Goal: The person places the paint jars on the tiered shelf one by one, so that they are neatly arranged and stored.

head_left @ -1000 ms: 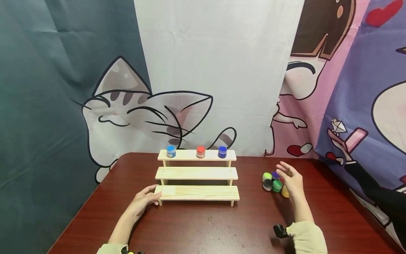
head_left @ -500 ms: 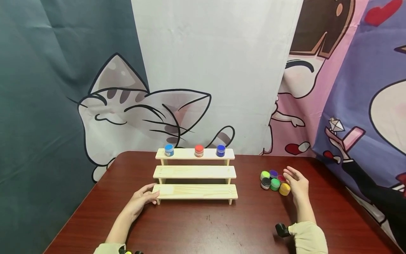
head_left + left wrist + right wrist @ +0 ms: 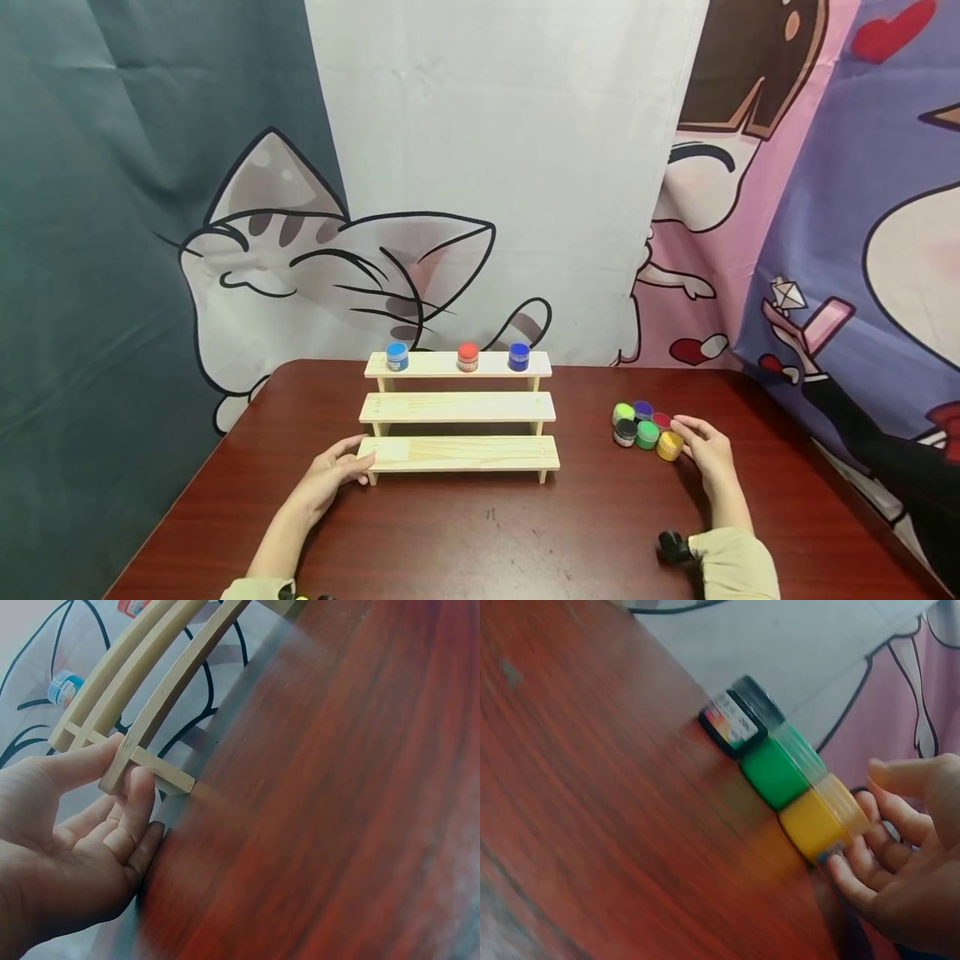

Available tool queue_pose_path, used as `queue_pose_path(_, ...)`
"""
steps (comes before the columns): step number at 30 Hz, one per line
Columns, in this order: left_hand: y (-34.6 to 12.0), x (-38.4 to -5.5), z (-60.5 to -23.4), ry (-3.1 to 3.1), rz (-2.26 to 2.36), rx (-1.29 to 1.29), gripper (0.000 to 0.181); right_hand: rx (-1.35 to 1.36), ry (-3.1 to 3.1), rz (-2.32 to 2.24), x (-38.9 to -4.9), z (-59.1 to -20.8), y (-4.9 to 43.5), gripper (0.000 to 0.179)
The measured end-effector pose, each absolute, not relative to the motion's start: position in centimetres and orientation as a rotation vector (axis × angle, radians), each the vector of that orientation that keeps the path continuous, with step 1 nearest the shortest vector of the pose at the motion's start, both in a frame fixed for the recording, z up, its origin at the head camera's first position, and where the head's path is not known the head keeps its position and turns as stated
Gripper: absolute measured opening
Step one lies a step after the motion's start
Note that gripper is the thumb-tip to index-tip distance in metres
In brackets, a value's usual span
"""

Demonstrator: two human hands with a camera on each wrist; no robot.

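Note:
A three-step wooden display rack [image 3: 457, 407] stands mid-table. My left hand [image 3: 318, 483] pinches the left end of its lowest step, thumb on top and a finger beneath, as the left wrist view shows. My right hand [image 3: 711, 457] is beside a yellow paint jar [image 3: 670, 447], its fingertips right at the jar's side and its thumb [image 3: 900, 778] held apart over the lid. Grouped with that jar are a green paint jar [image 3: 647, 435], a black one [image 3: 742, 716], a lime one [image 3: 622, 414], a purple one [image 3: 642, 409] and a dark red one [image 3: 661, 420], partly hidden.
On the rack's top step sit a light blue jar [image 3: 397, 358], a red jar [image 3: 468, 358] and a dark blue jar [image 3: 518, 358]. The reddish-brown table [image 3: 480, 542] ends at a printed cartoon curtain [image 3: 525, 208] behind and to the sides.
My right hand has come down and away from over the jars to the yellow jar's right side, uncovering it. The left hand keeps its hold on the rack. The view has shifted slightly.

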State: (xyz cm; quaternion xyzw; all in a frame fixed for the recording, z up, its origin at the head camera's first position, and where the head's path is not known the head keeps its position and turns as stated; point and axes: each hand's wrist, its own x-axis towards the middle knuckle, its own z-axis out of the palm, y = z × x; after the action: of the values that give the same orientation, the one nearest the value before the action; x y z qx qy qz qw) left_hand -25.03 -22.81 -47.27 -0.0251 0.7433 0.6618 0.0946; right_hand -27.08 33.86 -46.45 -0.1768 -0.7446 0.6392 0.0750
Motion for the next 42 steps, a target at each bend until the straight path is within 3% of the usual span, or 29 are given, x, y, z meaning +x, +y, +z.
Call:
queue_pose_path(7,-23.1,-25.1,-47.2,2.221,1.942,-0.099,0.066,-0.378,-2.315,2.027,-27.0,-47.2,34.6,0.006)
queue_pose_path(16,-22.9,-25.1,-47.2,2.208,1.939,-0.076,0.067,-0.229,-2.545,1.790,-26.6,-47.9,35.5,0.041)
queue_pose_path(28,-23.0,-25.1,-47.3,2.205,1.943,-0.070,0.069,-0.147,-2.673,1.679,-26.5,-48.2,35.5,0.059)
queue_pose_path(42,-22.8,-25.0,-47.2,2.224,1.920,-0.098,0.067,-0.168,-2.608,1.666,-26.3,-48.5,35.5,0.054)
